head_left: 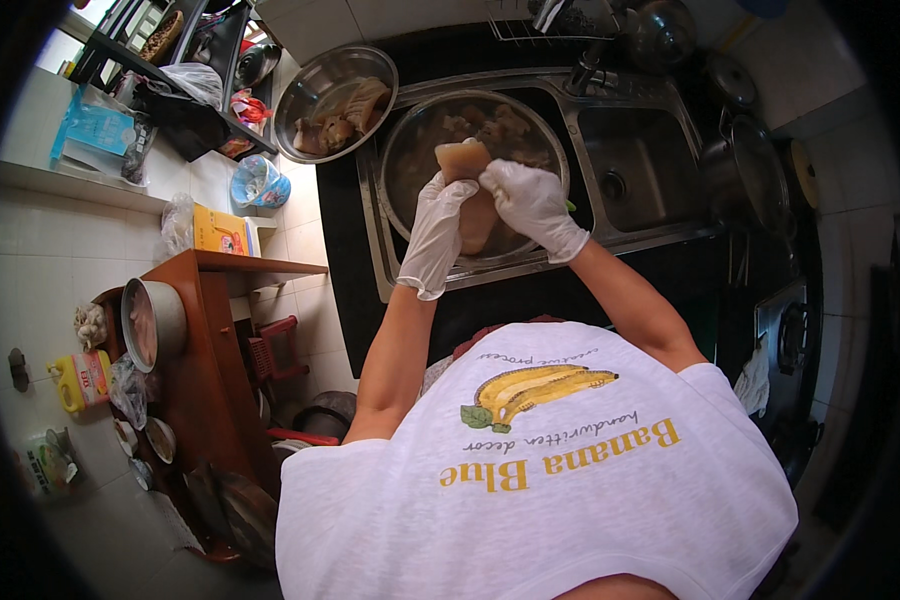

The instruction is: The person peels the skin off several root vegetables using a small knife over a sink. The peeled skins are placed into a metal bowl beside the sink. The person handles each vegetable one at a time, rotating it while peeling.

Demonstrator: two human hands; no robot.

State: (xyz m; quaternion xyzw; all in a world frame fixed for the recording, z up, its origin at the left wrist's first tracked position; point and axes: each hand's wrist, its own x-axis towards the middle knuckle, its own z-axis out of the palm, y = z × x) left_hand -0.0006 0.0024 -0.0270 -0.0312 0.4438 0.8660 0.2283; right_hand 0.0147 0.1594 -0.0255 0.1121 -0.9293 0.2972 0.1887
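Note:
My left hand (pixel 436 232), in a white disposable glove, grips a pale piece of raw meat (pixel 463 158) over a large round metal basin (pixel 387 180). A pale section (pixel 478 221) shows below the fingers; whether it is the same piece I cannot tell. My right hand (pixel 529 199), gloved too, has its fingers curled at the meat's right edge. A small green tip sticks out beside the heel of this hand; what the fingers hold is hidden. More meat pieces (pixel 495 124) lie in cloudy water inside the basin, which sits in the left sink bowl.
A steel bowl (pixel 289 90) with meat pieces stands at the sink's back left corner. The faucet (pixel 589 71) rises behind the right sink bowl (pixel 630 202). Pots (pixel 754 172) stand at the right, near a gas stove (pixel 791 330). A wooden cabinet (pixel 221 360) is at left.

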